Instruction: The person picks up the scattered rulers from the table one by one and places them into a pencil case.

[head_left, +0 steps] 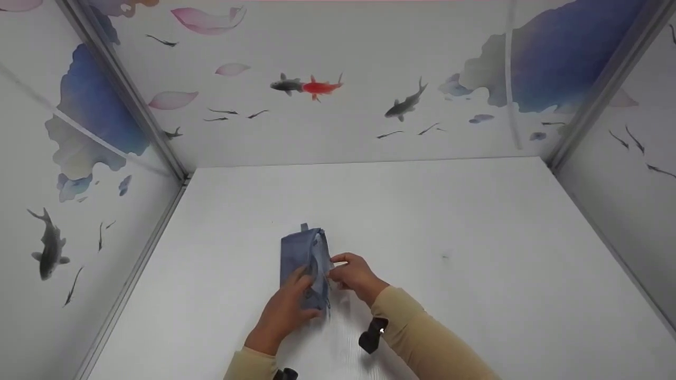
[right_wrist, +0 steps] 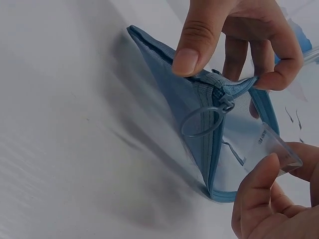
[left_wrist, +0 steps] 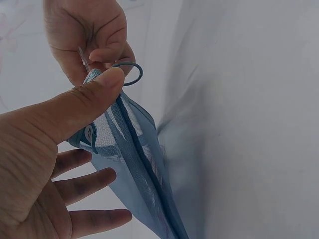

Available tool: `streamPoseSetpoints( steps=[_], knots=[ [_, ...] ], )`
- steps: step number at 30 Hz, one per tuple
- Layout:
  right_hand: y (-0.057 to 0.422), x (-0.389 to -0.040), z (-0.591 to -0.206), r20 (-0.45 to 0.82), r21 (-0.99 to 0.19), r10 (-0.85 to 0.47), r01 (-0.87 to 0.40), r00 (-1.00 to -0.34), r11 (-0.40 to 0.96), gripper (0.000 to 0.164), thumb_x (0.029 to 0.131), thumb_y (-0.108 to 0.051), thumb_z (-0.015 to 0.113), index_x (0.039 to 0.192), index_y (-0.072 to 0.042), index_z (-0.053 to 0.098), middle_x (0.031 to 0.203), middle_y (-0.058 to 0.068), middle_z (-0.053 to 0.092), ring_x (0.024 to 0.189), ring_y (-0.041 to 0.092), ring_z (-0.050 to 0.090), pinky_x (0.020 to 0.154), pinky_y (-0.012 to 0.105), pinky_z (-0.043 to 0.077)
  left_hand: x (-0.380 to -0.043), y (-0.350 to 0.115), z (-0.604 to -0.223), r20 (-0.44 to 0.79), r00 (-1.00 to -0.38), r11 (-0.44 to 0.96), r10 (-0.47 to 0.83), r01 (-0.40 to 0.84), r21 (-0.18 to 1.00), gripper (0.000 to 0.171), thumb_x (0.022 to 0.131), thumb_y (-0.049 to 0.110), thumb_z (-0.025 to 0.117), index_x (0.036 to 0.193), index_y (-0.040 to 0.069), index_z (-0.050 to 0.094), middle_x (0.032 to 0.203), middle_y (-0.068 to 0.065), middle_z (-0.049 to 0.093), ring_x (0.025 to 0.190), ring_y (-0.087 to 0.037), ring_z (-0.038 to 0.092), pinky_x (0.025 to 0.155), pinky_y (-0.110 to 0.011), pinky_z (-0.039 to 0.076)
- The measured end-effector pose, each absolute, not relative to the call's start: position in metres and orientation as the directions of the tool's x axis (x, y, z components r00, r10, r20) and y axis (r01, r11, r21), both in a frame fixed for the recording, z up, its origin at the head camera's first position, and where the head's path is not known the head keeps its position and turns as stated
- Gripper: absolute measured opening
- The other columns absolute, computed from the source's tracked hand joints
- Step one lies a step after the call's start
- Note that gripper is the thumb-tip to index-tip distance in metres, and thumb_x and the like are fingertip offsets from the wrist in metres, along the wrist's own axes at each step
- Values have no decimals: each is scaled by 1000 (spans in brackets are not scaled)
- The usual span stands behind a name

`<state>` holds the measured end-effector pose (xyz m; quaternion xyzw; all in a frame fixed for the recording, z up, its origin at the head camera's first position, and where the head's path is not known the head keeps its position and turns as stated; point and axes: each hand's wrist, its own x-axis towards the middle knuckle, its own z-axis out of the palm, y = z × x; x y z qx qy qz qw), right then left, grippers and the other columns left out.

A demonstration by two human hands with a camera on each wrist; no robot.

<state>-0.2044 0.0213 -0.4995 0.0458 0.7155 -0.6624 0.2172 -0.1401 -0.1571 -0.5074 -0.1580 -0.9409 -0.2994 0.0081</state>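
Note:
A blue zip pouch with mesh sides stands on the white table, its zipper side gaping. My left hand grips the pouch at its opening, thumb pressed on the edge near the zipper's ring pull. Three of its fingers spread along the side in the left wrist view. My right hand pinches a clear flat plastic piece with small dark print. Part of that piece sits within the pouch's open mouth in the right wrist view; its full shape is hidden.
The white table is bordered by white panels at the back and both sides, painted with fish and petals. Metal posts stand at the corners. A small dark mark lies right of the hands.

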Motion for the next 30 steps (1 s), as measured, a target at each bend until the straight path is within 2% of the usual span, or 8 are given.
streamPoseSetpoints(
  steps=[8, 15, 24, 30],
  knots=[
    [15, -207, -497, -386, -921, -210, 365, -898, 134, 41, 79, 1, 64, 119, 3, 56, 79, 4, 55, 71, 15, 51, 61, 27, 47, -139, -158, -507, 110, -950, 775, 293, 304, 554, 54, 71, 21, 86, 113, 12, 54, 145, -24, 41, 117, -42, 55, 82, -48, 52],
    [10, -209, -497, -407, -913, -184, 391, -895, 118, 38, 84, 1, 62, 121, 2, 55, 82, 5, 59, 74, 14, 53, 66, 28, 48, -139, -158, -507, 137, -941, 773, 309, 333, 540, 62, 69, 20, 87, 119, 9, 53, 142, -25, 42, 121, -42, 52, 87, -49, 51],
    [6, -209, -499, -404, -914, -167, 391, -899, 111, 38, 85, 1, 61, 122, 5, 54, 82, 6, 60, 72, 15, 53, 66, 29, 47, -139, -158, -507, 139, -941, 774, 307, 332, 539, 61, 69, 21, 87, 118, 9, 53, 143, -26, 42, 121, -43, 52, 87, -50, 51],
    [4, -208, -498, -408, -911, -167, 387, -898, 144, 38, 86, -7, 66, 121, 4, 55, 89, 7, 60, 79, 17, 55, 74, 33, 50, -140, -158, -507, 128, -943, 773, 307, 326, 544, 61, 69, 21, 87, 119, 8, 53, 144, -24, 41, 121, -41, 52, 87, -49, 51]
  ],
)
